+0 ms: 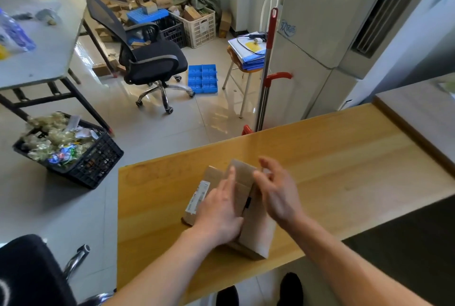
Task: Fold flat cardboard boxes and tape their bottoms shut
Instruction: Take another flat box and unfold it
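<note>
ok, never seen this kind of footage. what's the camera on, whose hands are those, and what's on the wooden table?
There is no robot here. A person wears one wide-angle camera on the head, looking forward and down, so the two bare arms coming in from the bottom are their own.

On the wooden table sits a small cardboard box being folded up. The left hand lies on the box, fingers fairly straight, pressing down a flap. The right hand is at the flap beside it with loosely curled fingers; whether it pinches the cardboard is unclear. I see no tape.

Behind on the floor: an office chair, a black crate of scraps, and a blue tray.
</note>
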Action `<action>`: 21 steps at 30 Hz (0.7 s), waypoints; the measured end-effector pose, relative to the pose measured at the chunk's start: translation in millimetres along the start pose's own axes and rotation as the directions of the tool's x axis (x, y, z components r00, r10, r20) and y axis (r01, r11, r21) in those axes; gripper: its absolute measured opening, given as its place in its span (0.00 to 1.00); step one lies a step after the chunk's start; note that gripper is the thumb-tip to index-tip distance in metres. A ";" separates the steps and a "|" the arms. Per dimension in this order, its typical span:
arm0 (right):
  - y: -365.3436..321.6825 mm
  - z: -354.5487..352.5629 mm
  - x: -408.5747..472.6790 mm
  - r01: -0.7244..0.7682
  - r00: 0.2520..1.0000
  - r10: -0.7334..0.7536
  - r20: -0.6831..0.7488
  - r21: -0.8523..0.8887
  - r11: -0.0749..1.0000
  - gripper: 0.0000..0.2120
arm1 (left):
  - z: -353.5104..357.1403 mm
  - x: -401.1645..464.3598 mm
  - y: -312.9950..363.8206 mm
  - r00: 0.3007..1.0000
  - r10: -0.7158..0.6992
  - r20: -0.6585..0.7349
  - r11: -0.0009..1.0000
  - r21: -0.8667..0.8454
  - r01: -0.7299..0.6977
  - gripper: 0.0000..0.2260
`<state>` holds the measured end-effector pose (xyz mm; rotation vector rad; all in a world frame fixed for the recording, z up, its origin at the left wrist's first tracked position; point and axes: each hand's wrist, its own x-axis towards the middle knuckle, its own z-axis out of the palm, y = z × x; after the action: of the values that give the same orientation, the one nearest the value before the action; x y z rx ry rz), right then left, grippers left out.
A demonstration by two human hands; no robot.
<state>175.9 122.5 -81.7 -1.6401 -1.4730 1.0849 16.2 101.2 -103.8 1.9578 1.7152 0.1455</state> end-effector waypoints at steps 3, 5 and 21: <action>27.0 15.3 -13.9 0.087 0.996 -0.090 0.003 -0.267 0.960 0.21 | -6.3 -2.5 -17.6 0.995 0.081 0.049 0.990 -0.123 -0.075 0.23; 33.3 16.7 -16.0 0.093 0.994 -0.107 -0.032 -0.299 0.950 0.29 | -3.7 -7.2 -27.9 0.998 0.036 -0.051 0.999 0.003 -0.036 0.19; 71.6 -32.0 7.7 -0.179 0.965 0.258 0.041 -0.616 0.767 0.38 | 41.2 -13.3 12.4 0.564 -0.826 0.022 0.289 -0.841 0.457 0.34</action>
<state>235.7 121.9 -133.0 -2.2739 -1.8821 0.8854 41.8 75.0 -130.0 0.4363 2.0865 0.9103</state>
